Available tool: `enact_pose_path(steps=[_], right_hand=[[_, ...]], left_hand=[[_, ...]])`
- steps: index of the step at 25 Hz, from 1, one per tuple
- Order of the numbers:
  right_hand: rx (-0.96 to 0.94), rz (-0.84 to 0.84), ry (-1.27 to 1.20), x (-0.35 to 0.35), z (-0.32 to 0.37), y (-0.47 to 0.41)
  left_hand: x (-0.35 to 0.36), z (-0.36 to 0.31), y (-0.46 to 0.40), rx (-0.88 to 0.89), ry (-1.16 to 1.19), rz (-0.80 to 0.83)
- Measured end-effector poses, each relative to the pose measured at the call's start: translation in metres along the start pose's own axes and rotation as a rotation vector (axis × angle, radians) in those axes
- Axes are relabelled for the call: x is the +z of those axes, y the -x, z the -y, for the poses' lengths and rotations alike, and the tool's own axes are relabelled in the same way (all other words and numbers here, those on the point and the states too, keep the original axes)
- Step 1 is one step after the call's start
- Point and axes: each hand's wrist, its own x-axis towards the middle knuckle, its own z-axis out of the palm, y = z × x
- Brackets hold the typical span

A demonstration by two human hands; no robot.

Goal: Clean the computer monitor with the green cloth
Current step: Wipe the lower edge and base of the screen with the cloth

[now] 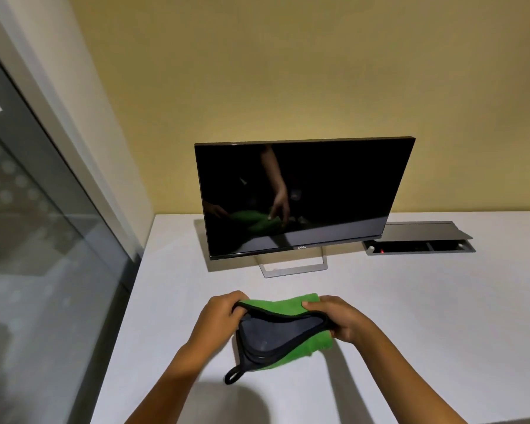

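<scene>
**Cloth in hand, monitor not yet wiped**

Both hands hold the green cloth [280, 332] low over the white desk [410, 316], near the front edge and well apart from the screen. Left hand [219, 316] grips the cloth's left edge, fingers curled round the black-trimmed hem. Right hand [338, 321] pinches the right side, thumb on top, fingers wrapped under. Cloth is folded or bunched: green pile on the outside, dark grey inner face showing, black piping along the edge, and a small hanging loop [233, 376] at the bottom left corner touching or just above the desk, can't tell which.

Dell monitor [300, 194] stands upright on its silver stand [292, 266] at the back of the desk, against the yellow wall [288, 71]. Screen is off, black, reflecting the hands and the cloth. No streaks or dust readable at this resolution. To its right, an open cable box [419, 241] set into the desk, lid raised, a small red light inside. Glass partition [28, 209] on the left.

Progress, judged: early. Cloth is picked up and looks like it is being arranged or refolded for wiping. No contact with the screen. Left to do: raise the cloth to the panel, wipe across it, probably the bezel too.
</scene>
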Motion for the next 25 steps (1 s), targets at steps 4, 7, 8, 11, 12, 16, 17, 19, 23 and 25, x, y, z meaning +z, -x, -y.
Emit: enact_pose_path(steps=[4,7,8,11,12,16,17,19,23,25], right_hand=[[-0.043,-0.205,0.089,0.007,-0.027,-0.051],[-0.338,-0.580,0.516,0.024,-0.038,-0.075],[-0.509,-0.650,0.614,0.034,-0.041,-0.074],[-0.912,-0.640,0.930,0.067,-0.050,-0.070],[-0.994,-0.637,1.038,0.073,-0.054,-0.075],[-1.251,-0.695,1.115,0.085,-0.043,-0.100],[-1.293,-0.737,1.124,0.087,-0.036,-0.104],[-1.295,-0.803,1.139,0.094,-0.025,-0.110],[-1.255,-0.818,1.163,0.119,-0.011,-0.121],[-1.244,-0.797,1.177,0.132,-0.005,-0.127]], left_hand=[[0.027,0.022,-0.016,-0.152,0.073,0.034],[0.039,0.043,-0.031,-0.202,0.154,-0.050],[0.042,0.047,-0.034,-0.208,0.188,-0.080],[0.047,0.046,-0.048,-0.219,0.286,-0.177],[0.046,0.048,-0.050,-0.240,0.314,-0.173],[0.038,0.045,-0.053,-0.203,0.233,-0.181],[0.037,0.044,-0.054,-0.205,0.214,-0.190],[0.045,0.038,-0.058,-0.369,0.181,-0.085],[0.023,0.058,-0.062,-0.451,0.188,-0.289],[-0.014,0.046,-0.066,-0.358,0.513,-0.531]])
